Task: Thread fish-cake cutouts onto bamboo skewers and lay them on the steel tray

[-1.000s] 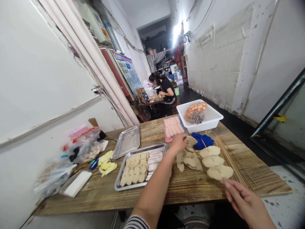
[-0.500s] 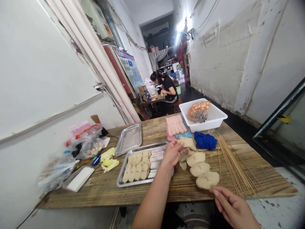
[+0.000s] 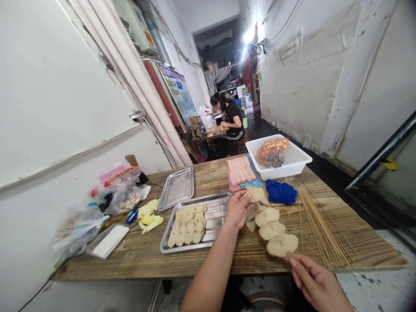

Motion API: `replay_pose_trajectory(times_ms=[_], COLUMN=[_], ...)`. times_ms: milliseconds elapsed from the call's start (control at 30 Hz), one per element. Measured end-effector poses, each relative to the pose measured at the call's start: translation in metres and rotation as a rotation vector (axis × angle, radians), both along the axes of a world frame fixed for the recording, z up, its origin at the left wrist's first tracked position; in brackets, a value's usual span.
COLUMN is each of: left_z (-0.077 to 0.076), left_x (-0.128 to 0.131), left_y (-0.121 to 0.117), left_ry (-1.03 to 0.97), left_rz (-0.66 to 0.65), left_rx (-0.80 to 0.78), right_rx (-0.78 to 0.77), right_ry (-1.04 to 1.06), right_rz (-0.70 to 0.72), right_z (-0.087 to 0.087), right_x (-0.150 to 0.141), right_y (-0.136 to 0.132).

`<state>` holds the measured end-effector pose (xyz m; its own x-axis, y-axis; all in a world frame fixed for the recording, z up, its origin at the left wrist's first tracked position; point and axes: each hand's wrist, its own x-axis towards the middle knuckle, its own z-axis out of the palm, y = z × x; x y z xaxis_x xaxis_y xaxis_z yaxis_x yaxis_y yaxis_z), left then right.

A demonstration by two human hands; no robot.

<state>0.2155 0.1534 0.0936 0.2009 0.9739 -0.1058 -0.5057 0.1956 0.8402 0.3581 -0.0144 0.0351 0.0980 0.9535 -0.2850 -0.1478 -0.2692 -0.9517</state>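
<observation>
My right hand (image 3: 316,277) pinches the lower end of a thin skewer (image 3: 287,258), held slanting over the table's front edge. Several flat beige oval slices (image 3: 282,245) are threaded along it, their faces turned up. At the far end of the skewer, my left hand (image 3: 238,210) grips another beige slice (image 3: 254,193) between thumb and fingers; whether the tip passes through it I cannot tell. More slices hang or lie just below that hand, partly hidden. Left of my forearm, a metal tray (image 3: 167,236) bears rows of skewered beige slices, sticks pointing right.
Loose bamboo skewers (image 3: 320,225) lie at the right, near a blue cloth (image 3: 281,192). Behind are pink sausages (image 3: 240,170) and a white tub (image 3: 279,173) holding a bagged bundle. A second metal tray (image 3: 177,188) and plastic bags (image 3: 125,197) are leftward. A person (image 3: 233,117) sits farther back.
The slice in my left hand has turned and shifted slightly, its face now showing rounder. My right hand keeps its pinch on the skewer, almost still. The view has shifted a little.
</observation>
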Motion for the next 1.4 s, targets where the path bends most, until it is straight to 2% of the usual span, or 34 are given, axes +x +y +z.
replay_pose_trajectory(times_ms=[167, 433, 800, 1033, 1267, 1400], left_z=[0.001, 0.004, -0.001, -0.003, -0.005, -0.006], left_x=[0.000, 0.003, 0.008, 0.011, 0.008, 0.008], left_y=[-0.001, -0.004, -0.006, -0.008, -0.009, -0.010], left_ry=[0.007, 0.013, 0.154, 0.170, 0.144, 0.129], left_rz=[0.008, 0.003, 0.048, 0.055, 0.047, 0.028], left_rx=[0.019, 0.034, 0.138, 0.109, 0.053, 0.045], right_rx=[0.004, -0.011, -0.015, 0.001, 0.038, 0.028], right_ry=[-0.011, -0.016, -0.022, -0.028, 0.012, -0.013], right_rz=[0.016, 0.018, -0.016, 0.000, 0.022, 0.019], right_z=[-0.005, -0.004, 0.008, 0.001, -0.013, -0.012], right_x=[0.002, 0.003, 0.001, 0.001, 0.003, 0.002], right_y=[-0.001, -0.002, 0.002, 0.005, 0.007, 0.007])
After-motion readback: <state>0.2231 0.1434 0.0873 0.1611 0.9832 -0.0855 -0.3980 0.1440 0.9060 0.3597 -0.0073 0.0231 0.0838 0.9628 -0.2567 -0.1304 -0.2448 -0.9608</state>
